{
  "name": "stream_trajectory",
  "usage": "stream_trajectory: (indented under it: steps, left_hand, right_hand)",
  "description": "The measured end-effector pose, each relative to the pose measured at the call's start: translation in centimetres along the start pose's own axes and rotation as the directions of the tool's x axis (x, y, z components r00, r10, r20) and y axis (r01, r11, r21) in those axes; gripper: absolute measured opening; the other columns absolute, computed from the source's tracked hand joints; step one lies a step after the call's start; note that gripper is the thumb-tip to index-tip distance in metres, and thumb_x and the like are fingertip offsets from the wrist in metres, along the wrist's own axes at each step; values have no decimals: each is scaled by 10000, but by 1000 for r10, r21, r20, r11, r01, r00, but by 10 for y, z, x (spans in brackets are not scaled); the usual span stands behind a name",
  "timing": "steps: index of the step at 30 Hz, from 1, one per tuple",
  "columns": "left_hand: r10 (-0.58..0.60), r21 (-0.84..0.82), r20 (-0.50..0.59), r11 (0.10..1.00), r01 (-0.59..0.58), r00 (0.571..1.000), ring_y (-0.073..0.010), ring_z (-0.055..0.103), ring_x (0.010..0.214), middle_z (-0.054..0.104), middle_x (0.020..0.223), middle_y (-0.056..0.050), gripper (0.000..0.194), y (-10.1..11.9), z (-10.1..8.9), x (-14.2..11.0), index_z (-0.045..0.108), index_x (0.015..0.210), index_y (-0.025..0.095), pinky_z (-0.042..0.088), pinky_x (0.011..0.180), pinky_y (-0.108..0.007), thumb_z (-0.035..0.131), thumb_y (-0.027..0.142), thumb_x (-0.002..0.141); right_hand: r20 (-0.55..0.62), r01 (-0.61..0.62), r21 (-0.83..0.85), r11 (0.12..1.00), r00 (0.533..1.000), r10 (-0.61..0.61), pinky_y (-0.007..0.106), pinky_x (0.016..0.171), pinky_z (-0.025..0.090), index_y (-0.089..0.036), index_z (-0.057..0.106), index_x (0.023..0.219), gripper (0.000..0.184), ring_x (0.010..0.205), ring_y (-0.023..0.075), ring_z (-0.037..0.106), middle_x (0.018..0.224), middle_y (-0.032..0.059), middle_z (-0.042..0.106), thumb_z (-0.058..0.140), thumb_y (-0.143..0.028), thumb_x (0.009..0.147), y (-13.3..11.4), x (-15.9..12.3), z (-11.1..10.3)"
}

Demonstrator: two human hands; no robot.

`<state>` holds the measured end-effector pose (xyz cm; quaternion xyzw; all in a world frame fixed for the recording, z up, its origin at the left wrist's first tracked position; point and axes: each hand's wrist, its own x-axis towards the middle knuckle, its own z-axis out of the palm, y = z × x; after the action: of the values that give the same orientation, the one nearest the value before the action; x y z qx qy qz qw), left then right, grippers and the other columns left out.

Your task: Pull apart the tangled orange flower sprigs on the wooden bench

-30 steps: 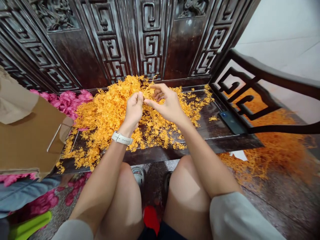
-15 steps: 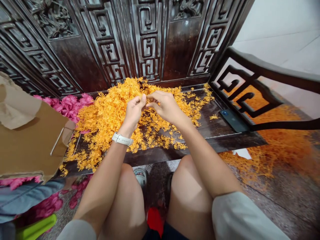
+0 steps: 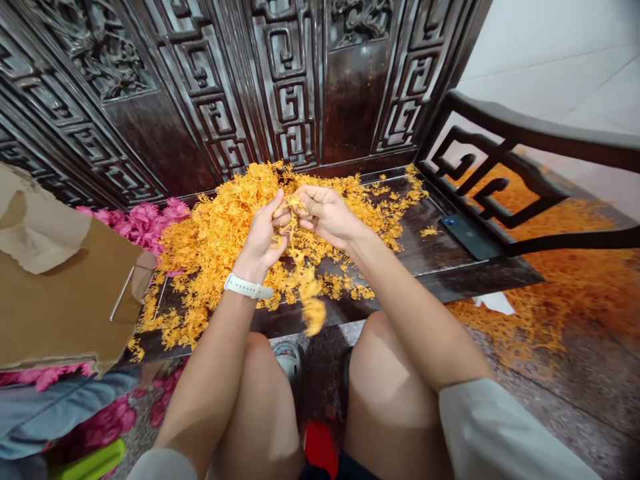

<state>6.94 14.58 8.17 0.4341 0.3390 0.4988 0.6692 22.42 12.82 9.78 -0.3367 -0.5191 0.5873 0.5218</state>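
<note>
Your left hand and right hand meet above the heap of orange sprigs, fingers curled together, pinching a tangled clump whose blurred strands hang toward your knees. The heap covers a dark wooden bench, near a phone; white watch on left wrist.

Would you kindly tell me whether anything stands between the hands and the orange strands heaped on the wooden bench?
Nothing visible does: the left hand and right hand sit directly above the orange strands. The brown cardboard lies beside them, to the left.
</note>
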Motion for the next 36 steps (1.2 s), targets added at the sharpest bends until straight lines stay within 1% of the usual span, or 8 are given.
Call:
stream_trajectory:
  steps: [5, 8, 14, 19, 23, 27, 30, 36]
  left_hand:
    - [145, -41, -58, 988, -147, 988, -151, 491, 590, 378, 581, 19, 561, 5, -22, 9, 545, 754, 252, 542, 670, -330, 616, 724, 1048]
    - [94, -147, -140, 982, -115, 986, -138, 431, 556, 356, 573, 34, 567, 8, -23, 10, 498, 726, 249, 558, 690, -323, 675, 694, 1030]
    - [-53, -398, -215, 917, -38, 975, -111, 386, 505, 317, 558, 56, 596, 12, -11, 3, 404, 679, 237, 509, 620, -263, 694, 600, 1053]
    - [-21, -362, -197, 931, -53, 980, -157, 552, 645, 493, 645, 0, 505, 7, -10, 7, 571, 740, 229, 499, 663, -293, 699, 620, 1032]
    - [-2, -255, -152, 966, -38, 988, -165, 575, 669, 510, 662, -9, 499, 4, -6, 9, 649, 812, 225, 482, 654, -289, 721, 682, 998]
    - [85, -131, -106, 987, -98, 991, -158, 621, 697, 627, 762, -42, 525, 4, 0, 3, 707, 879, 218, 486, 605, -252, 791, 735, 924]
    - [162, 3, -82, 987, -162, 983, -131, 671, 749, 717, 944, -48, 387, 1, 3, -1, 769, 954, 216, 492, 596, -209, 991, 498, 808]
    - [193, 35, -204, 981, -190, 960, -88, 617, 614, 669, 768, 9, 238, -9, 4, 2, 711, 814, 178, 492, 560, -177, 948, 189, 836]
  right_hand:
    - [-122, 166, -24, 986, 978, -167, 339, 730, 539, -253, 652, 974, 206, 756, 146, 511, 834, 16, 557, 707, -443, 1029, -7, 5, -14]
    - [-210, 236, -215, 948, 937, -281, 405, 866, 611, -262, 694, 1257, 333, 921, 185, 637, 1047, 65, 655, 690, -511, 1035, 4, 17, -46]
    - [-375, 41, -726, 687, 813, -445, 599, 1153, 550, -187, 678, 1438, 652, 1269, 331, 653, 1447, 186, 588, 737, -637, 970, 40, 35, -101]
    - [-29, 280, -693, 664, 910, -413, 468, 1061, 568, -209, 764, 1307, 578, 1135, 261, 679, 1229, 112, 733, 643, -703, 1032, 24, 22, -60]
    - [173, 368, -700, 612, 919, -354, 402, 970, 522, -209, 774, 1263, 448, 1012, 231, 651, 1100, 71, 745, 787, -564, 991, 14, 11, -30]
    - [122, 343, -736, 584, 916, -383, 373, 942, 468, -194, 770, 1057, 228, 967, 209, 622, 1025, 57, 732, 699, -410, 1068, 17, 10, -31]
    - [51, 278, -746, 605, 930, -364, 351, 891, 440, -187, 748, 998, 117, 911, 188, 600, 974, 40, 720, 732, -299, 1029, 17, 9, -35]
    - [54, 185, -521, 833, 981, -184, 302, 762, 404, -168, 748, 965, 206, 789, 132, 538, 885, 1, 697, 809, -365, 981, 13, 7, -43]
